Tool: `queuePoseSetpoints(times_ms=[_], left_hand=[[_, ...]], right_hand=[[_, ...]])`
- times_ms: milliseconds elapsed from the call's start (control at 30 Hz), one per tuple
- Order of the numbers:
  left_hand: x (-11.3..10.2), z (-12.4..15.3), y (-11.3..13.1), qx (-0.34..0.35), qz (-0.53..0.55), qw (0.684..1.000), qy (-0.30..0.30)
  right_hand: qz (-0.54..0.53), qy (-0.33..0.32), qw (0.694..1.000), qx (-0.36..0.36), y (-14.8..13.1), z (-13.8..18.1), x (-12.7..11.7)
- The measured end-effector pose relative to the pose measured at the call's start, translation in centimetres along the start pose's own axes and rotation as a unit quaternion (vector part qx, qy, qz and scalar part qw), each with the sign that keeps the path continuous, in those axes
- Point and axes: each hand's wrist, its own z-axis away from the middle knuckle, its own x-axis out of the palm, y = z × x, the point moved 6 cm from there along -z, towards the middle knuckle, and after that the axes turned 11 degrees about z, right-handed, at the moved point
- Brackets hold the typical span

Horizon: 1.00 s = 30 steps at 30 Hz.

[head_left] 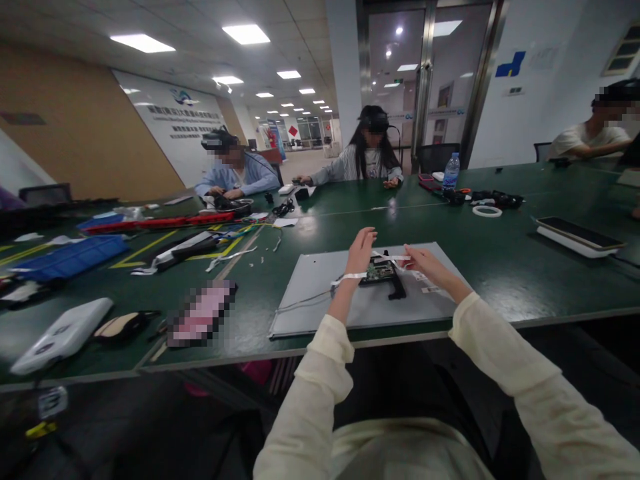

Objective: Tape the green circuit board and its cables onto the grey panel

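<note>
My right hand (423, 262) has its fingertips closed on a thin white strip (393, 257), which stretches leftward over a circuit board (381, 270). The fingers of my left hand (361, 249) are stretched out, left of the board; its thumb is mostly hidden. Near that hand is the strip's left end, and I cannot make out whether they touch. A white band (356, 275) crosses my left wrist. Green circuitry shows below the strip, with a black bracket-like part (397, 287) at its right. Both lie on a flat grey panel (300, 293).
Left of the panel lie a pink phone (203, 313), a computer mouse (123, 325), a white device (63, 335) and a blue tray (75, 259). Cables and scraps lie beyond. A water bottle (451, 171) and a flat device (580, 237) are at right. Several people sit around the table.
</note>
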Motion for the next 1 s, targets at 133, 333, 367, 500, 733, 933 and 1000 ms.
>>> queuePoseSetpoints(times_ms=[133, 333, 367, 500, 733, 933, 1000], left_hand=[[2.2, 2.4, 1.4, -0.054, -0.016, 0.979, -0.196], [2.5, 5.6, 0.8, -0.098, -0.091, 0.975, -0.179], [2.5, 6.0, 0.7, -0.101, -0.116, 0.975, -0.164], [2.8, 7.1, 0.4, -0.085, -0.211, 0.967, -0.111], [3.0, 8.2, -0.2, -0.068, -0.331, 0.940, -0.051], [3.2, 8.8, 0.3, -0.070, -0.388, 0.918, -0.040], [3.2, 8.9, 0.4, -0.084, -0.400, 0.911, -0.042]], right_hand=[[-0.007, -0.011, 1.000, -0.012, -0.5, 0.8, -0.3], [0.163, 0.002, 0.986, -0.014, -0.1, 2.1, -0.7], [0.200, 0.017, 0.980, -0.002, 0.3, 2.3, -0.7], [0.323, 0.079, 0.943, 0.008, 1.2, 2.9, -0.7], [0.454, 0.117, 0.883, -0.033, 0.0, 3.8, 0.0], [0.501, 0.109, 0.858, -0.027, -0.2, 3.9, 0.5], [0.515, 0.108, 0.850, -0.021, -0.2, 3.9, 0.6]])
